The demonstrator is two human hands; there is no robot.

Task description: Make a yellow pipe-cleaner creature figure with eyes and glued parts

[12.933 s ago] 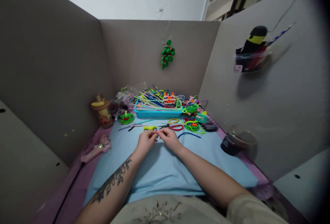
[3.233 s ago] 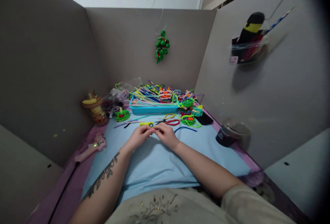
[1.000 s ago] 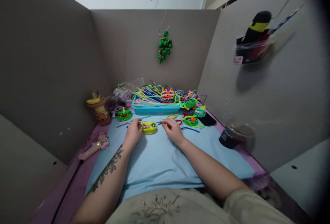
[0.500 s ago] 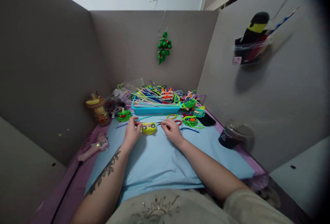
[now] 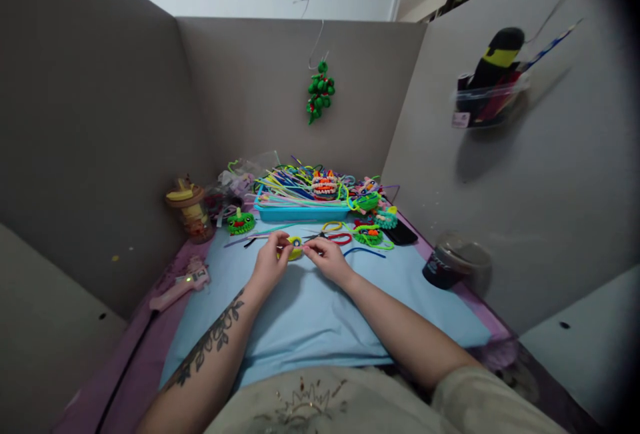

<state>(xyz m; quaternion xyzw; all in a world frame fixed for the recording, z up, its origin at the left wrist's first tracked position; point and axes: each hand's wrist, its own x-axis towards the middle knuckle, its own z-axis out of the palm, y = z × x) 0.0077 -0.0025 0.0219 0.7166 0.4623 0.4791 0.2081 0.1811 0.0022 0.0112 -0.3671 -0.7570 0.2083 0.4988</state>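
Yellow fuzzy material forms the rounded yellow piece [image 5: 296, 255], which sits on the blue cloth [image 5: 320, 317] between your two hands, partly hidden by your fingers. Your left hand [image 5: 271, 263] is at the near-left side of this item, its fingers bent; you cannot tell whether they grasp it. Your right hand [image 5: 329, 263] is at the opposite side, fingertips drawn together; you cannot tell whether they grip a small part. Red-handled scissors [image 5: 342, 239] lie just beyond your right hand, and a dark blue strip [image 5: 367, 252] lies to its right. Farther back, the blue tray [image 5: 305, 215] carries a heap of coloured strips [image 5: 287, 184]. The green figure [image 5: 241, 223] stands left of the tray
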